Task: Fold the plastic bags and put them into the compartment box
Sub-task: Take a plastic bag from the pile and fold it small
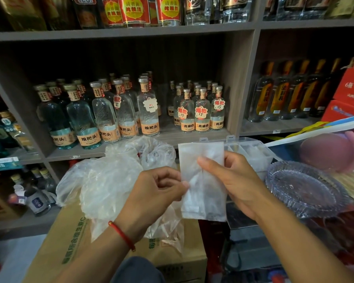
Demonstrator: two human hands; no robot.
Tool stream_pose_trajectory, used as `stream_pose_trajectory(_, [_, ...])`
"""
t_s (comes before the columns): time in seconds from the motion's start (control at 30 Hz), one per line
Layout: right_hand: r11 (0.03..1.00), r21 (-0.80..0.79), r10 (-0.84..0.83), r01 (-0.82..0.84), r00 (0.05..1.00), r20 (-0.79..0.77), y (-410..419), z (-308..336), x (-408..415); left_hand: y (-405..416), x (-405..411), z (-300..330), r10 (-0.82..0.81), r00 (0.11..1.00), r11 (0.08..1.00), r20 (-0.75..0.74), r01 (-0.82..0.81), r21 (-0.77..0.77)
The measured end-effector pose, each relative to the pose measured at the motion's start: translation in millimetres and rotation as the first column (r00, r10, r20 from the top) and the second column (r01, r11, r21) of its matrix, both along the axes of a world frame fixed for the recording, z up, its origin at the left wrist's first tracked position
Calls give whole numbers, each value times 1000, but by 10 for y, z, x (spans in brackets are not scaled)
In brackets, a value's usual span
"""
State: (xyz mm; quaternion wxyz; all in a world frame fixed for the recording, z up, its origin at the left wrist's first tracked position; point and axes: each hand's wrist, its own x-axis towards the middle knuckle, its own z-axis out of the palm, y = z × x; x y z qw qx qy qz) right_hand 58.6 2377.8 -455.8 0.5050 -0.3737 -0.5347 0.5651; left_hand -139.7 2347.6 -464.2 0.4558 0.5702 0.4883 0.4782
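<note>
Both hands pinch the folded bag [202,180].
Left hand [157,190] and right hand [231,180] grasp its edges; the box [251,149] behind is half hidden.

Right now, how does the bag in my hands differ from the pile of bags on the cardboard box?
The folded bag is a flat, neat rectangle; the loose bag pile is crumpled and puffy. The folded bag is held up by the left hand and right hand; the pile rests on the cardboard box. Both are thin, translucent plastic.
</note>
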Motion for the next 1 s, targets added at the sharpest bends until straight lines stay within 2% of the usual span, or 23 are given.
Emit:
stream_pose_trajectory(0.1, [984,-95,154,-151,988,16,-9,-33,14,4,-10,33,-6,1000,1000,14,6,4])
stream_pose_trajectory(0.3, [993,-100,83,-69,987,137,33,-143,-40,8,-22,23,-22,999,999,35,23,-39])
stream_pose_trajectory(0.47, [988,-114,119,-106,986,114,26,-118,-26,17,-20,29,-34,996,996,-79,41,82])
stream_pose_trajectory(0.7, [992,-94,100,-88,986,133,-18,-27,131,53,-56,-16,13,1000,995,22,-15,96])
stream_pose_trajectory(0.8, [993,-60,111,-103,982,154,-13,-43,167,55,-43,-37,18,992,996,128,-29,86])
stream_pose_trajectory(0.9, [990,-64,129,-125,990,63,-10,-49,177,57,-20,-47,7,964,998,265,-26,65])
stream_pose_trajectory(1.0, [984,-80,160,-160,987,-8,7,-41,217,47,-26,-37,-3,976,983,220,-37,178])
